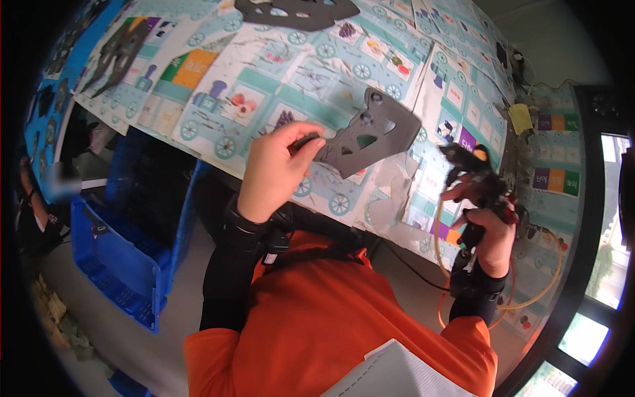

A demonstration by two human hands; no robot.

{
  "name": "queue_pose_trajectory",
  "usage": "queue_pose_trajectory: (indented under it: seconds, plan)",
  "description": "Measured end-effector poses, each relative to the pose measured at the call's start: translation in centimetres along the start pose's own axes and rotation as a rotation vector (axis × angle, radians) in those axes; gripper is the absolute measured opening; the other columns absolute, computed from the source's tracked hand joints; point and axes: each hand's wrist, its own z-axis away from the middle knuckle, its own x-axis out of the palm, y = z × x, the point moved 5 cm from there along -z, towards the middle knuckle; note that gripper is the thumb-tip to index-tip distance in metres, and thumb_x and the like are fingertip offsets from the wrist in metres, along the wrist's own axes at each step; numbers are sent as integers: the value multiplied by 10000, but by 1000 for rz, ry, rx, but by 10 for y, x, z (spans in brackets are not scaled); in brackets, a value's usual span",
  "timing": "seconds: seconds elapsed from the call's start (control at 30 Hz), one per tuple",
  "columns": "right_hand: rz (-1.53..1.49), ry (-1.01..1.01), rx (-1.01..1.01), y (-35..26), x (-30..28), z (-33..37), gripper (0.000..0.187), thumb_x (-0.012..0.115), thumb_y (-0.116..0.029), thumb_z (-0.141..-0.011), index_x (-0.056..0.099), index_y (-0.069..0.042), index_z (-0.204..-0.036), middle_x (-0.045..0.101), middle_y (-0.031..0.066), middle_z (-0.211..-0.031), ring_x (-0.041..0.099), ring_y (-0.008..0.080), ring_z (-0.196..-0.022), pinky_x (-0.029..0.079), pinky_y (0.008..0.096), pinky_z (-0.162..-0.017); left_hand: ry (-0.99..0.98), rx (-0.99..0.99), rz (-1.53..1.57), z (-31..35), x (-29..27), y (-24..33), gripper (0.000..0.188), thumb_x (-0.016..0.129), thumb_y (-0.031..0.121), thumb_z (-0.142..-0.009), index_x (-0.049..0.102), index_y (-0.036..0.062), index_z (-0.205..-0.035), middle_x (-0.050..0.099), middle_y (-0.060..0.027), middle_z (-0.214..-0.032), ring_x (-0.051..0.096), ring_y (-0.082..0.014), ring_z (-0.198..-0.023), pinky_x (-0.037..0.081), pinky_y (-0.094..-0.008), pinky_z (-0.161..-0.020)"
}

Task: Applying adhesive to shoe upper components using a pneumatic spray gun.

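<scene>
My left hand pinches the narrow end of a dark grey flat part with several cut-out openings. That part is tilted over the near side of the table, its wide end pointing right. At the table's right edge my right hand is wrapped round a dark hand-held tool, which is smeared by motion, so its exact kind cannot be told. A thin yellow-orange hose loops beside this hand; where it joins the tool is hidden.
Patterned paper covers the table. Similar dark parts lie at the far edge and on the left. A blue plastic crate stands below left. Another person's arm shows at the left rim. A window frame is at right.
</scene>
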Motion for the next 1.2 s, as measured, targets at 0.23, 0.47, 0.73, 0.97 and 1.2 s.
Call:
queue_pose_trajectory:
  seconds: [0.23, 0.47, 0.73, 0.97, 1.2]
  plan:
    - [-230, -393, 443, 41, 69, -7, 463, 464, 100, -726, 584, 73, -1171, 670, 133, -960, 636, 179, -864, 519, 265, -605, 221, 435, -687, 23, 8, -28, 151, 733, 114, -825, 677, 100, -965, 672, -10, -831, 546, -230, -789, 370, -387, -781]
    - [-226, -460, 498, 46, 105, -16, 530, 529, 67, -818, 495, 59, -1347, 672, 62, -958, 584, 93, -760, 475, 222, -549, 236, 426, -683, 23, 2, -32, 188, 741, 87, -814, 681, 100, -992, 677, -4, -849, 554, -213, -778, 361, -362, -779]
    - [-40, -443, 569, 53, 110, -14, 527, 586, 33, -833, 504, 40, -1353, 675, 24, -923, 540, 50, -634, 437, 209, -545, 196, 464, -675, 21, 4, -36, 242, 728, 90, -809, 640, 111, -1033, 617, 7, -795, 526, -211, -757, 345, -367, -752]
    - [-31, -463, 549, 50, 115, -15, 527, 621, 28, -834, 516, 30, -1350, 663, 24, -906, 555, 45, -679, 424, 208, -571, 192, 429, -684, 22, 2, -36, 204, 734, 75, -805, 668, 102, -996, 675, 2, -840, 550, -212, -754, 363, -360, -760]
    - [-65, -418, 599, 49, 113, -14, 468, 625, 29, -833, 553, 17, -1295, 662, 24, -916, 569, 48, -741, 443, 207, -606, 220, 464, -679, 22, 4, -37, 226, 728, 94, -801, 648, 117, -1012, 605, 7, -782, 533, -207, -760, 358, -368, -760]
